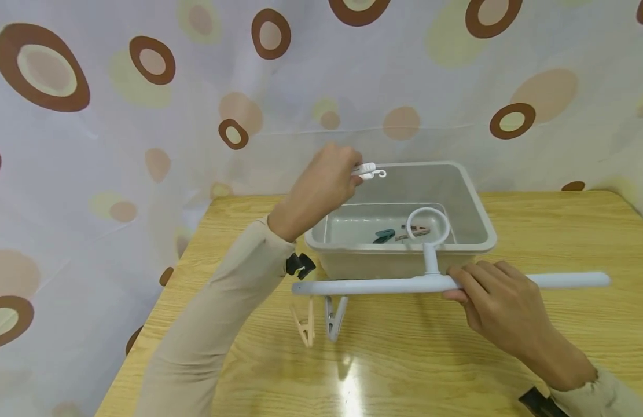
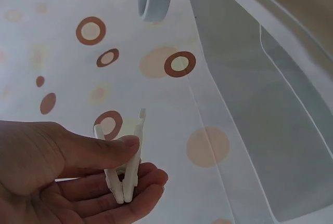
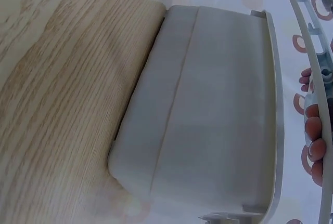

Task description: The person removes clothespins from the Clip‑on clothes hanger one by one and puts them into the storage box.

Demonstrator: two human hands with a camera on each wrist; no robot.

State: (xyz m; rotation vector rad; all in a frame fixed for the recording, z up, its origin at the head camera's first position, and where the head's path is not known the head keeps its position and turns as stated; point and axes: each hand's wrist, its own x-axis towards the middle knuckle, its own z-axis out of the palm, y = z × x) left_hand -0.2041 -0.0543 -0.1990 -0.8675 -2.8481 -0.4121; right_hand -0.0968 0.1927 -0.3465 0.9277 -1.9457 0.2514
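L hand (image 1: 323,188) pinches small white clothespin (image 1: 366,170); R hand (image 1: 500,304) grips pale-blue hanger bar (image 1: 384,284).

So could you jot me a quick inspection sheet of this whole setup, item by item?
Surface: wooden table, glossy, with glare near the front edge.
Job's things: white clothespin pinched above the grey plastic tub; pale blue hanger bar with a ring, held level in front of the tub; two clothespins hang from it.
Clutter: a teal clothespin and a brown clothespin lie in the tub.
Hands: left hand pinches the white clothespin; right hand grips the bar.
Cables: nothing seen.
Surroundings: white curtain with brown and beige circles.
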